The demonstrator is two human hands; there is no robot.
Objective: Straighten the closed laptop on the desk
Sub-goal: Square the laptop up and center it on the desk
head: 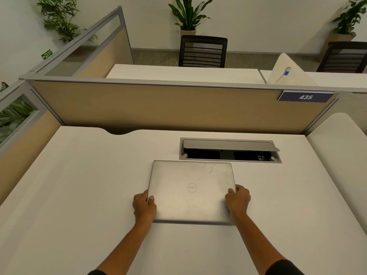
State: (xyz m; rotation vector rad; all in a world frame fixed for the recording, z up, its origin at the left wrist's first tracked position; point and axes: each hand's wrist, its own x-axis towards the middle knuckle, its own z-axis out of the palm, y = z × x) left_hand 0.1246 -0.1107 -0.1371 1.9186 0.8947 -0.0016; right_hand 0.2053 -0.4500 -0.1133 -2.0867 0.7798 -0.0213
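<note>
A closed silver laptop (191, 190) with a round logo on its lid lies flat on the white desk (79, 185), its edges roughly parallel to the desk's back. My left hand (144, 205) grips its left edge near the front corner, thumb on the lid. My right hand (238, 201) grips the right edge the same way, fingers curled around the side.
Just behind the laptop an open cable hatch (230, 149) is set in the desk, its grey flap raised. A tan partition (158, 106) with a sign reading 435 (305, 97) closes the back. Beyond it stand other desks, black chairs (202, 51) and potted plants.
</note>
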